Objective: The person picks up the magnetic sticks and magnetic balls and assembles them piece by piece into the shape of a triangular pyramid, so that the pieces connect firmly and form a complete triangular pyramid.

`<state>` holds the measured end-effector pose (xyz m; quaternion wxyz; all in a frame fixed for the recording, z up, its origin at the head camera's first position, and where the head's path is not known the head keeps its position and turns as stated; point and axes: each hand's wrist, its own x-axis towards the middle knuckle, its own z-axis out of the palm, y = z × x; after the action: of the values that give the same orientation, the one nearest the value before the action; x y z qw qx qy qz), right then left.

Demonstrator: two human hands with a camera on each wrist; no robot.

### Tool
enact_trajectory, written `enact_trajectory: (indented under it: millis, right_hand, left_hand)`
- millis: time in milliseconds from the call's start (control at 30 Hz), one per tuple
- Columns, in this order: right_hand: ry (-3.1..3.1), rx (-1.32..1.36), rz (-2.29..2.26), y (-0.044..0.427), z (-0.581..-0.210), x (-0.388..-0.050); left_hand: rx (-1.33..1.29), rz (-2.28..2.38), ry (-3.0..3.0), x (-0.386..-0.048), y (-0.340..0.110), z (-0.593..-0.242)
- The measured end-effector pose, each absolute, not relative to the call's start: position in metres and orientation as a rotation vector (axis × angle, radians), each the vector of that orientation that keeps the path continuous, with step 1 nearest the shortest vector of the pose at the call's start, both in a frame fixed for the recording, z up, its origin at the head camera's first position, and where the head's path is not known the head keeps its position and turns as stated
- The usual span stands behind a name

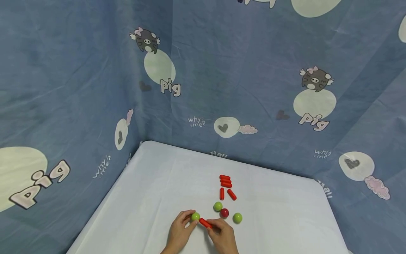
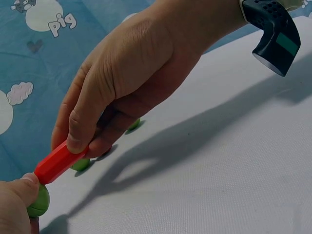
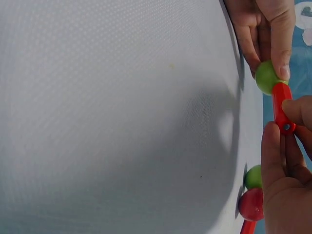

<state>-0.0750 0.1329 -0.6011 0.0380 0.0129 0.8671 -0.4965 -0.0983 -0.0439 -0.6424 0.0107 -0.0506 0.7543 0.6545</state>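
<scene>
My left hand (image 1: 179, 232) pinches a green ball (image 1: 195, 216) between thumb and fingers, just above the white table. In my right hand (image 1: 223, 235) is a short red rod (image 1: 204, 223), gripped near its end. The rod's far end meets the green ball in the left wrist view, close to my left thumb (image 2: 28, 187). From the right wrist view, a small round hole shows in the near end of the red rod (image 3: 281, 105). Whether rod and ball are joined I cannot tell.
Beyond my hands lie a green ball (image 1: 217, 206), a red ball (image 1: 224, 213) and another green ball (image 1: 237, 218). Several loose red rods (image 1: 226, 181) lie farther back on the white table (image 1: 279, 208). A blue patterned curtain (image 1: 222, 70) surrounds the table's far and side edges.
</scene>
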Motion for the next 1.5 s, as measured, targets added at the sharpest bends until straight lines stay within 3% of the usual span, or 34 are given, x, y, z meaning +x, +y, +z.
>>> enact_trajectory:
  millis: [667, 1033, 1500]
  right_hand:
    - [2.684, 0.048, -1.502, 0.134, -0.603, -0.075]
    - [2.663, 0.199, -1.442, 0.133, -0.608, -0.073]
    - [2.766, 0.137, -1.391, 0.139, -0.614, -0.065]
  left_hand:
    - [-0.158, 2.019, 2.389, -0.099, -0.042, -0.643]
    - [-0.012, 1.856, 2.504, -0.098, -0.043, -0.643]
    - [0.106, 1.719, 2.613, -0.096, -0.040, -0.642]
